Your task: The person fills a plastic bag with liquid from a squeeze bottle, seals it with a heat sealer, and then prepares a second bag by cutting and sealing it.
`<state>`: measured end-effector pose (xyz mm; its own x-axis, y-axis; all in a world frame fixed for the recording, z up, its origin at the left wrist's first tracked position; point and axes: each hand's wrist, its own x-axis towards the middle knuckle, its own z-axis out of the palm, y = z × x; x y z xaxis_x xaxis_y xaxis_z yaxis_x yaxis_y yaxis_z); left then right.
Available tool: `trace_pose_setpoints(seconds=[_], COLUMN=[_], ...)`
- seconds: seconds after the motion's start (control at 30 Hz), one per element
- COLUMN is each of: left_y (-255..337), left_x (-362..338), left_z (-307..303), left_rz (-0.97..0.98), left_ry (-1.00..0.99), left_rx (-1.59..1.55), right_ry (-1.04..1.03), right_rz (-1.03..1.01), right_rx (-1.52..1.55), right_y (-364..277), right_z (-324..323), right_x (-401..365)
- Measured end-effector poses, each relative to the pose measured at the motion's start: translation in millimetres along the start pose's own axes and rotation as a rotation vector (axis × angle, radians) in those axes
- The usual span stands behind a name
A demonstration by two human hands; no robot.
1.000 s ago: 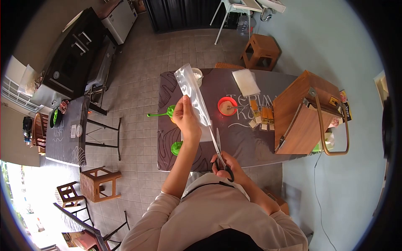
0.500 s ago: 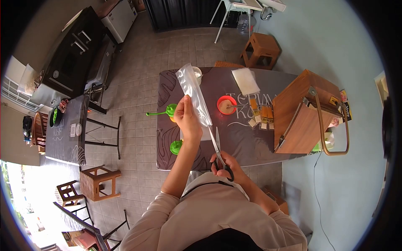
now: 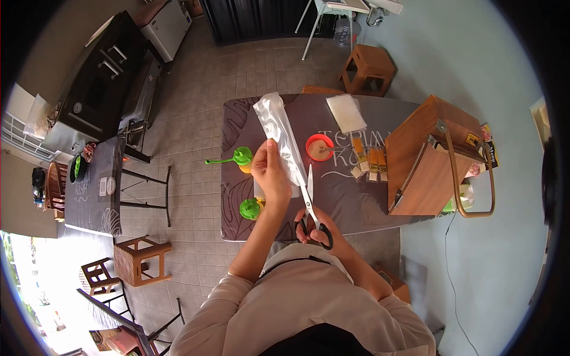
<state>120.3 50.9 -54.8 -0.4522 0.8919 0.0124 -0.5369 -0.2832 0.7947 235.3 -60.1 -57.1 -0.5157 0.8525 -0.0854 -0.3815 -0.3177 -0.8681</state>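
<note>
My left hand [image 3: 272, 175] pinches a long, shiny clear plastic sleeve [image 3: 279, 127] between thumb and fingers, held up over the table. My right hand [image 3: 323, 224] grips scissors [image 3: 308, 204] by their black handles, close to the table's front edge. The blades are spread and point away from me, their tips at the sleeve's lower end. Left of my left hand stand two green-topped containers, one with a long green spout [image 3: 242, 156] and one nearer me [image 3: 250, 207]. A red bowl [image 3: 308, 144] with beige contents and a utensil sits to the right of the sleeve.
On the dark patterned table [image 3: 350, 204] lie a stack of white sheets [image 3: 347, 114] and several small yellow-and-white packets [image 3: 377, 160]. A large wooden box [image 3: 418, 160] with a curved handle fills the right end. Brown stools [image 3: 142, 260] stand on the tiled floor.
The plastic sleeve and my left hand have shifted slightly right, and the sleeve now covers a white container behind it. The scissors have risen a little along the sleeve's lower end.
</note>
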Motion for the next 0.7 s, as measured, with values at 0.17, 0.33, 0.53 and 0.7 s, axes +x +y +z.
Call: trace_pose_setpoints(seconds=[0.17, 0.33, 0.53, 0.7], left_y=[2, 8, 10, 10], left_x=[-5, -9, -10, -8], left_z=[1, 5, 7, 9], left_rz=[0.009, 0.041, 0.061, 0.07], left_ry=[0.015, 0.036, 0.028, 0.045], left_rx=[-0.032, 0.009, 0.024, 0.007], right_ry=[-0.033, 0.007, 0.003, 0.025], right_rz=[-0.098, -0.137, -0.103, -0.095], right_rx=[0.164, 0.161, 0.092, 0.084], right_y=[5, 6, 5, 7], right_z=[-3, 3, 1, 0], right_x=[4, 3, 3, 2])
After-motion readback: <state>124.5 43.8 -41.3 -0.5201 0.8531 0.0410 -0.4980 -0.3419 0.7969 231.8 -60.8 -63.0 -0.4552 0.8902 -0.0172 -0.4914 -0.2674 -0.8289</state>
